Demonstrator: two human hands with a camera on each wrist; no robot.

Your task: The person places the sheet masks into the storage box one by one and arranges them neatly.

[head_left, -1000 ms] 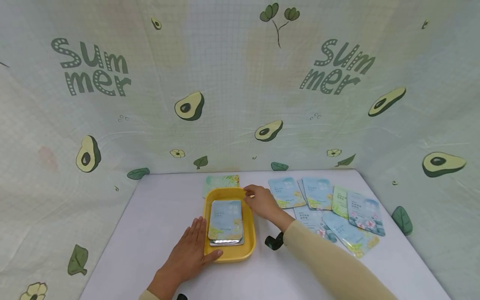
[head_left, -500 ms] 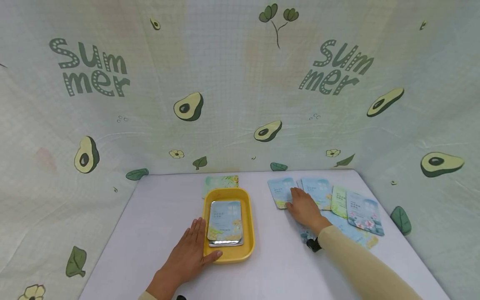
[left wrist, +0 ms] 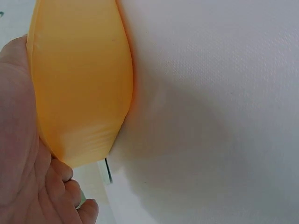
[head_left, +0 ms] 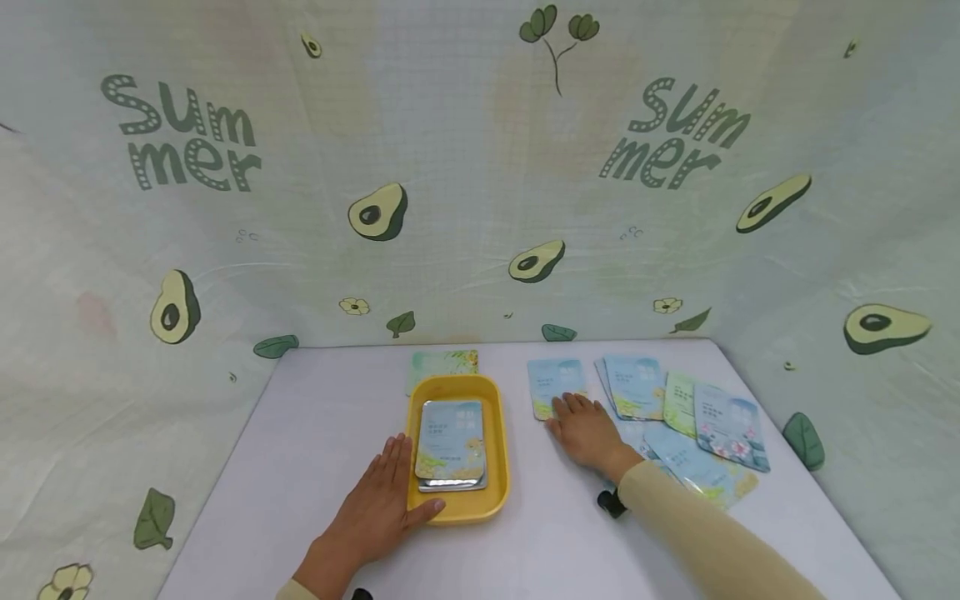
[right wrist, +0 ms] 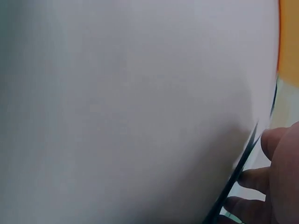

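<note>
A yellow plastic tray (head_left: pixel 497 500) stands on the white table and holds a small stack of flat printed sachets (head_left: pixel 450 442), a blue one on top of a silvery one. My left hand (head_left: pixel 375 500) rests along the tray's left side, fingers straight, thumb over its front left corner. In the left wrist view the tray's wall (left wrist: pixel 84 84) lies against the palm. My right hand (head_left: pixel 588 433) lies on the lower right of a single blue sachet (head_left: pixel 553 383), right of the tray. Its fingertips (right wrist: pixel 252 179) touch the sachet's surface, and they cover its lower corner.
Several more sachets lie overlapping at the right, among them a blue pair (head_left: pixel 636 387), a green one (head_left: pixel 678 400) and one with pink flowers (head_left: pixel 731 425). Behind the tray lies a green sachet (head_left: pixel 444 362). A printed cloth (head_left: pixel 450 275) hangs behind the table.
My right hand has left the tray's far right rim and gone to the blue sachet, which has since slid slightly left and straightened. My left hand has stayed at the tray.
</note>
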